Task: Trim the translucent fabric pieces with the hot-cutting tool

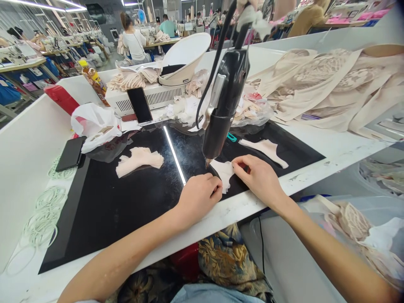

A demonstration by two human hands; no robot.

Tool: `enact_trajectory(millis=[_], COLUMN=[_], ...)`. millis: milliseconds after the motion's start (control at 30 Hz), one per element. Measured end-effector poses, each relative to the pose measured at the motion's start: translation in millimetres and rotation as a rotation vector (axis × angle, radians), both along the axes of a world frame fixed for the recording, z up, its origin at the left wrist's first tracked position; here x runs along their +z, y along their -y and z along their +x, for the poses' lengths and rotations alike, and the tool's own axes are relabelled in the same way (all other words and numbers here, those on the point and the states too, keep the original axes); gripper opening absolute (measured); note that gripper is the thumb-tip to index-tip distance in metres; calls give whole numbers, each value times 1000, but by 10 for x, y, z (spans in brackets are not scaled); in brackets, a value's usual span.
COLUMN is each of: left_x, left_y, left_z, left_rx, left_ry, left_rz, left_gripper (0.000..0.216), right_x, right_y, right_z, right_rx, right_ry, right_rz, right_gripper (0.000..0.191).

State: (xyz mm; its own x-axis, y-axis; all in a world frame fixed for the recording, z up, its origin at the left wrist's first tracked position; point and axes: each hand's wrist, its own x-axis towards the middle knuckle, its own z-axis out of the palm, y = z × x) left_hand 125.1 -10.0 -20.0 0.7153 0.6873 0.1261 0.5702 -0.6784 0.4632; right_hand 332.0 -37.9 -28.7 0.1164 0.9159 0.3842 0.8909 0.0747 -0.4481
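A small pale fabric piece (224,171) lies on the black mat (126,202) under the tip of a hanging black tool (224,101). My left hand (198,195) pinches the piece's left edge with curled fingers. My right hand (257,174) pinches its right edge, fingers closed on the cloth. The tool's point sits just above the piece's far left corner. A folded stack of similar pale pieces (139,160) rests to the left on the mat. Another single piece (267,150) lies to the right.
A phone (139,105) leans against a white machine (158,94), and another phone (71,153) lies at the mat's left edge. White elastic loops (47,214) sit at left, a plastic bag (94,124) behind. Large lace cloth (328,84) covers the right. People work at distant tables.
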Motion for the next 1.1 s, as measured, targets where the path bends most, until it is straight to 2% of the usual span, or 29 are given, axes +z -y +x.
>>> enact_trajectory(millis=[200,267,400,467,767,933,1100], left_x=[-3,-9,-41,-64,-118,-152,-174], left_y=[28,35,31,24,7,-7,-3], left_z=[-27,-42,-46,-36,-18,-11,-4], left_rx=[9,-2,-180,-212,-192,-214,-194], left_ry=[-23,-3,0,-31,-74,-58,-33], left_rz=[38,81,237,288,334,382,405], left_gripper=[13,19,33,43,42,41,41], right_x=[66,85,106,111,61,76,171], right_y=[-105,-111,-103,-105,-272,-456,-644], right_z=[54,46,25,30,168,217,220], right_rx=[8,12,25,25,14,-26,-44], right_ry=[-103,-139,-220,-274,-650,-883,-1044], right_rz=[-64,-84,-128,-154,-289,-268,-217], right_gripper=[17,18,19,20,31,35,27])
